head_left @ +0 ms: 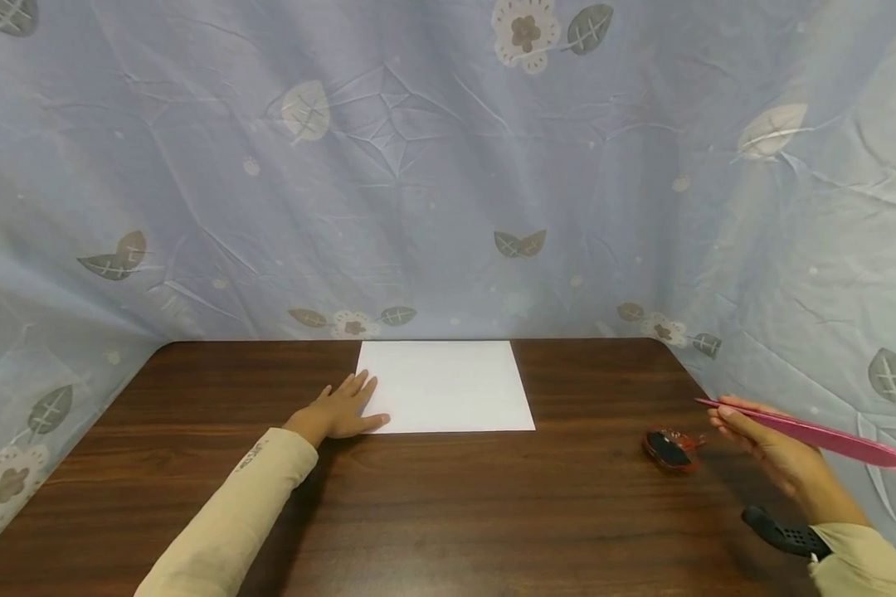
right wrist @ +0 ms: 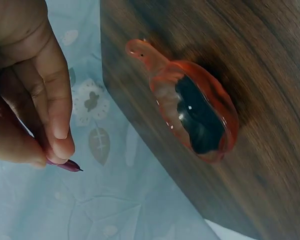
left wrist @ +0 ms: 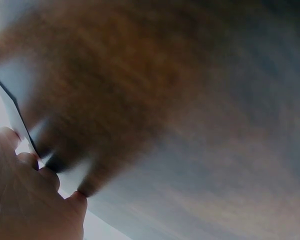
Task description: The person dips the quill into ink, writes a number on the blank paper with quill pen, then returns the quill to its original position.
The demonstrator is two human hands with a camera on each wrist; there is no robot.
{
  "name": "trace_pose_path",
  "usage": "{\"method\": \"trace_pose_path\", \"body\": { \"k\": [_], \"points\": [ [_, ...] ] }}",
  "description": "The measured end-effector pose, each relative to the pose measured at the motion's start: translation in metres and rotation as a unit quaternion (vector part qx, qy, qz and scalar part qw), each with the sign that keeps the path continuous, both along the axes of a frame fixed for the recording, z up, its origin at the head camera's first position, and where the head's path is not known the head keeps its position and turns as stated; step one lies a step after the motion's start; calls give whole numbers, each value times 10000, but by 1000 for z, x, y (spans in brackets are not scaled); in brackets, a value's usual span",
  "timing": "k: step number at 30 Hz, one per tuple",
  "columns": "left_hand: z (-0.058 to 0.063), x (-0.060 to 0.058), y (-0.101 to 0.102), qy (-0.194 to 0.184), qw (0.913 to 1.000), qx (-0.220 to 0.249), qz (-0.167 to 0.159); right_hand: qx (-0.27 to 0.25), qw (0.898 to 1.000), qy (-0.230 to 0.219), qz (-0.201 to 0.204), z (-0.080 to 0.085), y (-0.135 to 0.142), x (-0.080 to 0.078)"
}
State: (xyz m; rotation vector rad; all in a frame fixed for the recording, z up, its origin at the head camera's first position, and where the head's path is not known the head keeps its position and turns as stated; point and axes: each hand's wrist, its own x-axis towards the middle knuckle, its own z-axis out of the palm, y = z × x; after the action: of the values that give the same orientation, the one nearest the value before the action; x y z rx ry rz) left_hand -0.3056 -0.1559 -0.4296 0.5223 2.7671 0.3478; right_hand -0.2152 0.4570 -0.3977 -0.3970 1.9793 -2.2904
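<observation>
A white sheet of paper (head_left: 448, 385) lies near the table's far edge. My left hand (head_left: 343, 409) rests with spread fingers on its left side, thumb at the near left corner; the left wrist view is mostly blurred. At the right, my right hand (head_left: 780, 456) pinches a long pink pen-like stick (head_left: 844, 441), broad in the middle and tapered at both ends. Its fine dark tip (right wrist: 71, 166) shows just past my fingertips. Left of that hand, a small translucent orange dish (head_left: 672, 448) with a stubby handle stands on the table, holding black liquid (right wrist: 200, 120).
The dark wood table (head_left: 448, 514) ends at the right close under my right hand. Pale blue cloth (head_left: 448, 182) with leaf and flower prints hangs behind and along both sides. A black band (head_left: 784, 535) is around my right wrist.
</observation>
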Motion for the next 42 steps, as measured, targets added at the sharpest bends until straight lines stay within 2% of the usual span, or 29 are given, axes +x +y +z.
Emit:
{"method": "trace_pose_path", "body": {
  "k": [5,8,12,14,17,20,27,29,32,42],
  "points": [
    [0,-1,-1,5,10000,14,6,654,9978,0,-128,2,0,0],
    [0,0,-1,23,10000,44,-7,1021,9947,133,-50,1,0,0],
    [0,-1,-1,73,9999,59,-50,1316,9904,369,207,0,1,-1],
    [-2,-2,-1,80,9999,66,-60,1430,9879,362,477,-1,0,-1],
    [-4,-3,-2,47,9999,70,-63,1799,9809,245,699,0,-1,-1],
    [-5,-3,-2,8,10000,65,-66,2169,9735,216,692,0,-3,-1],
    [2,2,0,-4,9999,71,-85,2714,9565,671,834,-2,-5,-4],
    [2,2,0,6,10000,67,-69,2889,9517,709,766,-3,-5,-4],
    [1,2,0,16,9999,98,-69,3021,9470,787,759,-3,-7,-4],
    [1,1,-1,48,9999,83,-54,3061,9446,796,873,-1,-10,-6]
  ]
}}
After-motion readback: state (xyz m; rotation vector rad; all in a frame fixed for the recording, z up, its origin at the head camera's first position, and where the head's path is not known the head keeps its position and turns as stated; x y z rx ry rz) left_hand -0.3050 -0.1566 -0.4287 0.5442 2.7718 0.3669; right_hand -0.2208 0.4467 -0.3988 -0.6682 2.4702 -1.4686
